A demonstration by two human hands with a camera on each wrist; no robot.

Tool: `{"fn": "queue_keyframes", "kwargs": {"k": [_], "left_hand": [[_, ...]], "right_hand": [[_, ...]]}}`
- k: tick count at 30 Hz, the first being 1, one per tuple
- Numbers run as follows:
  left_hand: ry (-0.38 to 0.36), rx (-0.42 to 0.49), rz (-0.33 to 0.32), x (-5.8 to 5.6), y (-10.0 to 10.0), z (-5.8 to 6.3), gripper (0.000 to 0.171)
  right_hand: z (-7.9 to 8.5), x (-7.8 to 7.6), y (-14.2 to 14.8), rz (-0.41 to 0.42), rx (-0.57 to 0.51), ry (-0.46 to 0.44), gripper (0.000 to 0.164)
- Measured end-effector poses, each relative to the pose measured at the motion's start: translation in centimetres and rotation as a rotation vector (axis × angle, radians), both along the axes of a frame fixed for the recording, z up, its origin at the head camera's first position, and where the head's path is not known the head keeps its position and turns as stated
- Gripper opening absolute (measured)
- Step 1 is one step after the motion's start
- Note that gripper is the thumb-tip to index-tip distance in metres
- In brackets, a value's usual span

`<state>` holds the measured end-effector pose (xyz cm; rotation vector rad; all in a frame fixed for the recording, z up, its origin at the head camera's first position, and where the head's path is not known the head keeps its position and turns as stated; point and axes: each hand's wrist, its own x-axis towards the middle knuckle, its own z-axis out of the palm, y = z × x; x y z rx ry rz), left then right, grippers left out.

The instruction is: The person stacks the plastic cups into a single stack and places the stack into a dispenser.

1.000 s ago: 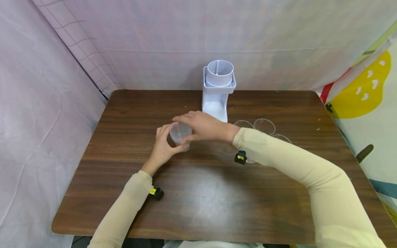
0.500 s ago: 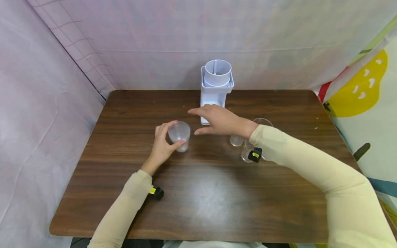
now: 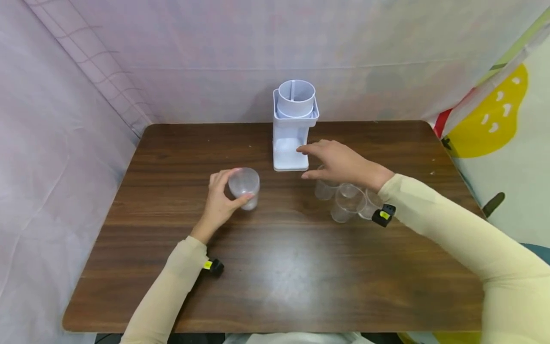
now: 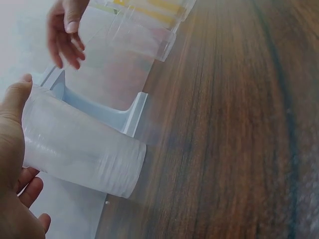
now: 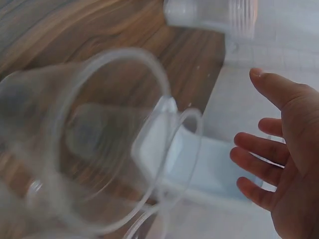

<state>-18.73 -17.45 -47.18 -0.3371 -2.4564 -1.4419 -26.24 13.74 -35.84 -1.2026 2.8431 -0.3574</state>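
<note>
My left hand point(image 3: 216, 205) grips a stack of nested clear plastic cups point(image 3: 245, 186), thumb on the near side and fingers behind. In the left wrist view the cups point(image 4: 84, 144) show several close ridges at one end, near the tabletop. My right hand point(image 3: 341, 165) is in the air with fingers spread and nothing in it, partly over a clear cup point(image 3: 324, 190). More clear plastic cups point(image 3: 345, 206) stand upright beside that one, below my right wrist. From the right wrist, my hand point(image 5: 294, 164) appears beside the large blurred rim of a cup point(image 5: 75, 129).
A white plastic holder point(image 3: 291, 155) with a round tube point(image 3: 296, 102) on top stands at the table's back edge. The dark wooden table point(image 3: 275, 272) meets a pale curtain point(image 3: 206, 62) behind. Black wrist cameras sit on both sleeves.
My right hand has let go of the cup stack and moved right, toward the standing cups. My left hand keeps the stack at nearly the same spot.
</note>
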Motion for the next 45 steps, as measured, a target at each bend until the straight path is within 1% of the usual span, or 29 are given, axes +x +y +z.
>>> {"fn": "queue_keyframes", "kwargs": {"k": [5,7,10,14,17,21,33,41,45], "left_hand": [[-0.02,0.002,0.006,0.1,0.0,0.2,0.069],[-0.025,0.003,0.006,0.1,0.1,0.3,0.068],[-0.031,-0.001,0.005,0.1,0.1,0.2,0.068],[-0.038,0.002,0.007,0.1,0.1,0.1,0.068],[-0.043,0.008,0.01,0.2,0.1,0.1,0.067],[-0.049,0.007,0.012,0.2,0.1,0.1,0.067],[-0.052,-0.002,0.016,0.2,0.2,0.1,0.067],[-0.046,0.0,0.015,0.2,0.2,0.1,0.067],[-0.049,-0.002,0.015,0.2,0.2,0.1,0.067]], "right_hand": [[-0.6,0.1,2.0,-0.037,0.053,0.005,0.081],[-0.9,0.2,2.7,-0.05,0.078,0.01,0.084],[-1.2,0.5,3.4,-0.076,0.105,0.013,0.085],[-1.4,0.9,3.9,-0.097,0.127,0.041,0.085],[-1.6,1.1,4.1,-0.106,0.13,0.053,0.085],[-1.7,1.1,4.2,-0.118,0.125,0.048,0.084],[-2.4,1.1,4.5,-0.092,0.083,0.059,0.077],[-2.2,1.1,4.4,-0.073,0.076,0.085,0.076],[-1.8,1.1,4.4,-0.075,0.07,0.09,0.075]]}}
